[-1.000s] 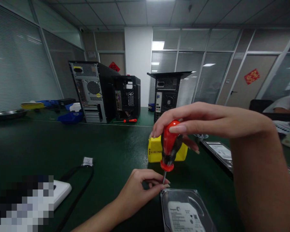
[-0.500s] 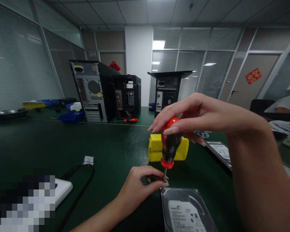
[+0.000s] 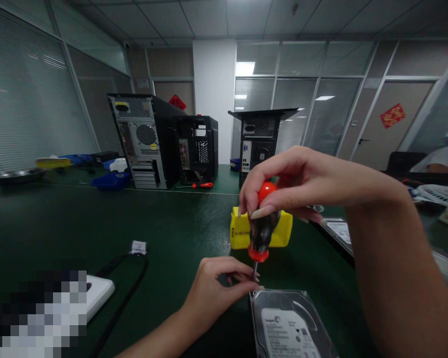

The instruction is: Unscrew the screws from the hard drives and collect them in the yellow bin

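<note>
A silver hard drive with a white label lies flat at the bottom of the view. My right hand is closed around the handle of a red and black screwdriver, held upright with its shaft pointing down. The tip meets the drive's far left corner, where my fingers hide it. My left hand pinches at that corner around the lower shaft; whether a screw sits between the fingertips cannot be made out. Just behind the screwdriver stands a yellow bin.
Computer cases stand at the back of the green table. A red screwdriver lies before them, near a blue bin. Another hard drive lies right, behind my forearm. A white object with a black strap is front left.
My right fingers have curled further around the screwdriver handle, with the hand shifted slightly right. The left hand keeps its pinch at the drive's corner.
</note>
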Tool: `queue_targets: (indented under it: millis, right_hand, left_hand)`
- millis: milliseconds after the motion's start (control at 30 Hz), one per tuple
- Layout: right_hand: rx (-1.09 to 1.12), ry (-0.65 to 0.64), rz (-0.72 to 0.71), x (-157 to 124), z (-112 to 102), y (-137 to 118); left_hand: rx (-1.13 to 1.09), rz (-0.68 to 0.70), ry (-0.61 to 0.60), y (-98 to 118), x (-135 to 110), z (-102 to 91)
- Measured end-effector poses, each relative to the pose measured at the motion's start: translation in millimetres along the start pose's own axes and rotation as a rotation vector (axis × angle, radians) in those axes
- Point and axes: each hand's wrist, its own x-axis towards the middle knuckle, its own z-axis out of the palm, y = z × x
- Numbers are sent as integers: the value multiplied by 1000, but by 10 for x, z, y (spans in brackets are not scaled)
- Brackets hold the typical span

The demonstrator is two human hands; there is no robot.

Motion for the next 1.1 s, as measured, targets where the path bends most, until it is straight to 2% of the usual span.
queue_targets:
  millis: [67,167,300,433,633,867,1100]
  right_hand:
    - [85,-48,25,-10,-13,22]
    - [192,-145,-14,-60,-61,62]
    - [220,-228,-49,-132,-135,94]
    - [193,-186,-56,-103,-144,123]
    - [183,-31,-89,-12,-89,150]
    - [109,-38,-95,-28,-42,42]
    - [52,13,-31,-41,33,-38]
  left_hand:
    - [15,6,19,-2,-6,9]
    - [34,16,20,-8,-12,20]
    - [51,18,3,-3,-3,23]
    - [64,1,-4,22,5,18]
    - [79,-11,-16,52,-4,13]
    - [88,24,-31,54,2,6]
    - [123,57,-43,29,-20,9]
